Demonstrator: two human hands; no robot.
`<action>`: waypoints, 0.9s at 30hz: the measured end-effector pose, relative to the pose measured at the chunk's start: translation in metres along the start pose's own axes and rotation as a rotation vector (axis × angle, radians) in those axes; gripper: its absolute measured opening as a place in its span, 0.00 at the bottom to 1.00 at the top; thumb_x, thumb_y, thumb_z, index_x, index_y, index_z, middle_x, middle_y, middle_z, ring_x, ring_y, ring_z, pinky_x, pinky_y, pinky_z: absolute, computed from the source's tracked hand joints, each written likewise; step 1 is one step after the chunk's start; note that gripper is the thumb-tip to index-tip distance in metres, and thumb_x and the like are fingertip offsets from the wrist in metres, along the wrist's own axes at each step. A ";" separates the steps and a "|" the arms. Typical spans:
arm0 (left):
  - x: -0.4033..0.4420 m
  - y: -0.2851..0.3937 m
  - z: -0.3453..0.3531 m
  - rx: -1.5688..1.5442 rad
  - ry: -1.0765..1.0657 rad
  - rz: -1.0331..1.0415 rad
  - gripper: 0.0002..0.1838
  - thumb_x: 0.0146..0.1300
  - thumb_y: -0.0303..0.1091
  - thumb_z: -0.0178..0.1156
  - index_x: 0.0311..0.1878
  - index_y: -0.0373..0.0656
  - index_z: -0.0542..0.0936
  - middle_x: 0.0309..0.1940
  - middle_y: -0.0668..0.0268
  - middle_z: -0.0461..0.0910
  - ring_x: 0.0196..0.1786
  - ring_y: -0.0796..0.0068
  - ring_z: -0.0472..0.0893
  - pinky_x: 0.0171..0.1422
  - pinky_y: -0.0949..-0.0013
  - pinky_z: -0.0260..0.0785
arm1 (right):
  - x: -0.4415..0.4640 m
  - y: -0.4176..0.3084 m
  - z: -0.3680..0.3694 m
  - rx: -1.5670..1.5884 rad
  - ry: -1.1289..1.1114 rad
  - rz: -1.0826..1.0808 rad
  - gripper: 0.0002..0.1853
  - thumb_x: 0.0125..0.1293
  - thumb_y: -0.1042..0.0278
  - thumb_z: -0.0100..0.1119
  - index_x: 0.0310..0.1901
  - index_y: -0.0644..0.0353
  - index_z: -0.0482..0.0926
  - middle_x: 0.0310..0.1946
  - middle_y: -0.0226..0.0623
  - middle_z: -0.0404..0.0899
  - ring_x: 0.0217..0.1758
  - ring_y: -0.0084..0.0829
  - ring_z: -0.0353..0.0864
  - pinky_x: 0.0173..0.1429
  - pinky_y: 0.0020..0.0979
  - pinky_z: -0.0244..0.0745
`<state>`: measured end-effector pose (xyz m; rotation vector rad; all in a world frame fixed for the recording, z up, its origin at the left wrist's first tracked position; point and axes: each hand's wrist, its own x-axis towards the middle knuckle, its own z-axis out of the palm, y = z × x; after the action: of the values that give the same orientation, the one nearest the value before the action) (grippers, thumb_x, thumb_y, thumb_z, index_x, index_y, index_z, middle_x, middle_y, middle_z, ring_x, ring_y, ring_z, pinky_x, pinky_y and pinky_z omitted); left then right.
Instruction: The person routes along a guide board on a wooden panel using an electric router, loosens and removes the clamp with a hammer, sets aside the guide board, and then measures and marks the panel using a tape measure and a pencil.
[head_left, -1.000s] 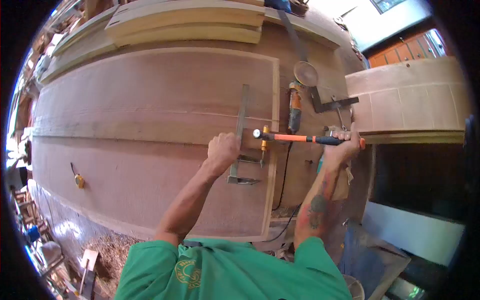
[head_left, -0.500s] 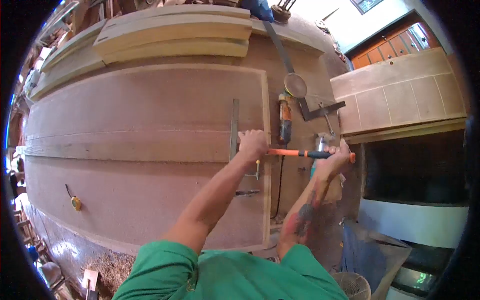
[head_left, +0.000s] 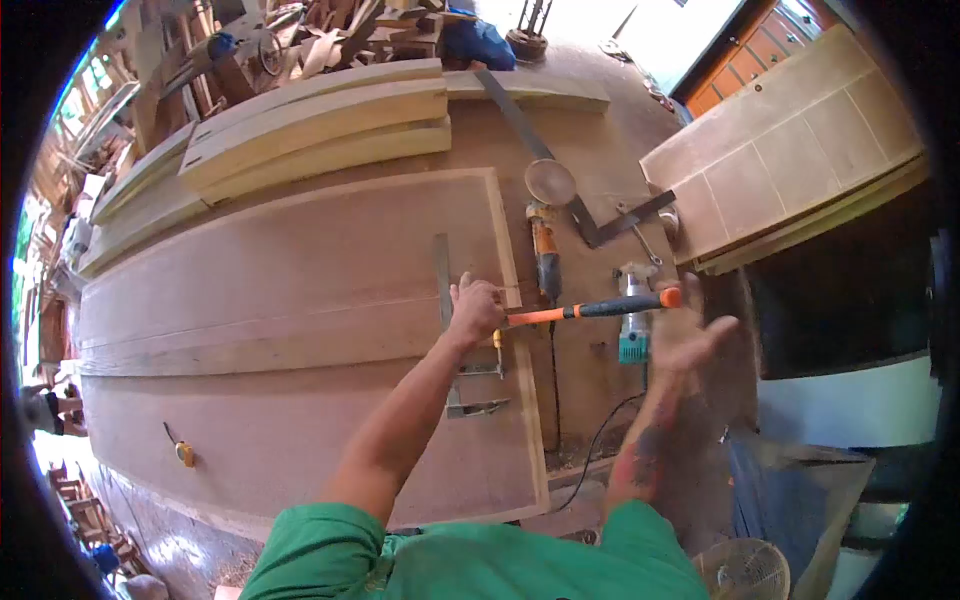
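- My left hand (head_left: pixel 475 312) has its fingers closed around one end of the orange-and-black hammer (head_left: pixel 590 308), hiding its head.
- My right hand (head_left: pixel 688 345), blurred, has fingers spread near the hammer's butt.
- The metal clamp (head_left: pixel 442 265) sits beside my left hand, on the wooden panel (head_left: pixel 300 265).

An orange-and-black hammer (head_left: pixel 595 309) slants sideways, head hidden, beside a metal clamp (head_left: pixel 442 262).

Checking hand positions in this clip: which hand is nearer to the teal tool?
Right. The right hand, open, is just to the right of the teal tool; the left hand is farther off to its left, gripping the hammer.
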<state>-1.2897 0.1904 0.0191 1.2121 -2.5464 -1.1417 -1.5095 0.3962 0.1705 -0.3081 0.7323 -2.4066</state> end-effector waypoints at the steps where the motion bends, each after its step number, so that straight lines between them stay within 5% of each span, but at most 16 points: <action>1: 0.001 -0.002 0.003 0.006 0.011 0.005 0.13 0.54 0.35 0.58 0.41 0.46 0.87 0.55 0.54 0.80 0.74 0.40 0.59 0.77 0.32 0.41 | 0.010 -0.021 -0.030 0.014 -0.011 -0.001 0.35 0.68 0.35 0.55 0.55 0.65 0.76 0.45 0.44 0.82 0.52 0.41 0.79 0.62 0.44 0.72; 3: 0.003 -0.003 0.004 0.019 0.036 0.028 0.13 0.54 0.36 0.58 0.41 0.47 0.87 0.53 0.53 0.80 0.73 0.40 0.60 0.77 0.32 0.42 | 0.042 -0.034 -0.110 0.198 0.295 -0.104 0.39 0.66 0.29 0.51 0.53 0.66 0.78 0.44 0.44 0.83 0.54 0.41 0.80 0.64 0.46 0.71; 5: 0.006 -0.001 0.001 -0.035 0.006 -0.022 0.14 0.53 0.37 0.59 0.41 0.47 0.87 0.51 0.54 0.82 0.72 0.37 0.61 0.77 0.30 0.41 | 0.076 -0.002 -0.138 0.153 -0.103 -0.033 0.28 0.68 0.37 0.57 0.48 0.59 0.79 0.40 0.37 0.80 0.49 0.39 0.80 0.61 0.45 0.72; 7: 0.012 0.002 -0.011 0.035 -0.038 0.030 0.15 0.54 0.40 0.60 0.42 0.47 0.86 0.49 0.53 0.83 0.69 0.37 0.64 0.76 0.31 0.44 | 0.088 0.044 -0.044 0.335 -0.321 0.125 0.21 0.70 0.43 0.56 0.39 0.57 0.78 0.34 0.36 0.79 0.45 0.37 0.79 0.57 0.45 0.73; 9: -0.001 -0.014 -0.009 -0.221 -0.046 0.166 0.15 0.56 0.42 0.61 0.44 0.47 0.86 0.51 0.56 0.82 0.68 0.40 0.66 0.75 0.33 0.48 | 0.088 0.059 0.020 0.471 -0.474 0.242 0.19 0.73 0.50 0.55 0.29 0.56 0.77 0.29 0.35 0.78 0.41 0.35 0.79 0.54 0.45 0.74; 10: 0.003 -0.010 -0.007 0.144 -0.073 0.103 0.15 0.58 0.41 0.60 0.45 0.46 0.85 0.52 0.60 0.82 0.69 0.42 0.65 0.74 0.34 0.49 | 0.085 0.053 0.018 0.477 -0.478 0.232 0.19 0.73 0.50 0.55 0.29 0.56 0.77 0.29 0.35 0.78 0.41 0.35 0.79 0.54 0.45 0.74; 14: 0.013 -0.026 0.006 0.026 -0.043 0.076 0.14 0.55 0.34 0.60 0.44 0.49 0.87 0.56 0.63 0.81 0.73 0.37 0.58 0.76 0.28 0.41 | 0.078 0.000 -0.047 -0.100 0.308 0.012 0.21 0.76 0.53 0.50 0.26 0.55 0.79 0.33 0.40 0.84 0.42 0.37 0.81 0.55 0.44 0.76; 15: 0.012 -0.021 0.000 0.027 -0.029 0.071 0.14 0.55 0.34 0.60 0.44 0.49 0.87 0.56 0.63 0.81 0.73 0.37 0.58 0.76 0.28 0.41 | 0.086 -0.010 -0.063 -0.096 0.295 0.019 0.21 0.76 0.53 0.50 0.26 0.55 0.79 0.33 0.40 0.84 0.42 0.37 0.81 0.55 0.44 0.76; 17: -0.002 -0.002 -0.006 0.067 0.019 0.020 0.14 0.53 0.33 0.61 0.44 0.50 0.87 0.56 0.62 0.81 0.75 0.37 0.56 0.77 0.28 0.38 | 0.083 -0.024 -0.094 0.203 0.209 -0.079 0.08 0.71 0.60 0.57 0.38 0.55 0.80 0.35 0.37 0.82 0.48 0.37 0.82 0.57 0.44 0.76; 21: 0.016 -0.032 -0.007 -0.042 -0.105 0.018 0.13 0.52 0.41 0.65 0.41 0.52 0.89 0.51 0.65 0.84 0.66 0.52 0.73 0.76 0.28 0.41 | 0.085 0.056 -0.015 0.305 -0.379 0.264 0.14 0.72 0.54 0.56 0.34 0.56 0.78 0.35 0.37 0.82 0.48 0.38 0.81 0.58 0.44 0.75; 22: 0.003 -0.029 -0.001 0.216 0.043 0.201 0.11 0.51 0.43 0.67 0.37 0.53 0.89 0.45 0.67 0.86 0.58 0.60 0.79 0.73 0.26 0.42 | 0.082 0.064 0.015 0.292 -0.489 0.324 0.16 0.72 0.53 0.56 0.32 0.56 0.78 0.35 0.37 0.82 0.48 0.38 0.81 0.59 0.44 0.74; 24: 0.039 -0.020 -0.017 0.171 0.060 0.237 0.12 0.51 0.44 0.67 0.38 0.54 0.89 0.48 0.67 0.85 0.60 0.59 0.77 0.73 0.25 0.41 | 0.090 0.047 0.052 0.230 -0.600 0.347 0.17 0.72 0.52 0.56 0.31 0.56 0.77 0.35 0.37 0.82 0.47 0.38 0.81 0.59 0.44 0.74; 26: 0.020 -0.043 -0.002 0.090 -0.061 0.218 0.14 0.51 0.46 0.68 0.41 0.55 0.89 0.53 0.67 0.83 0.64 0.57 0.75 0.72 0.22 0.40 | 0.057 0.029 0.043 0.111 -0.094 0.255 0.19 0.73 0.51 0.53 0.29 0.56 0.78 0.33 0.40 0.82 0.45 0.38 0.81 0.60 0.43 0.74; 27: 0.018 -0.041 -0.001 0.094 -0.054 0.219 0.14 0.51 0.46 0.68 0.41 0.55 0.89 0.53 0.67 0.83 0.64 0.57 0.75 0.72 0.22 0.40 | 0.062 0.023 0.033 0.114 -0.101 0.255 0.19 0.73 0.51 0.53 0.29 0.56 0.78 0.33 0.40 0.82 0.45 0.38 0.81 0.60 0.43 0.74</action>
<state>-1.2761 0.1605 -0.0118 0.9021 -2.7181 -1.0303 -1.5357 0.3291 0.1874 -0.2703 0.5503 -2.1650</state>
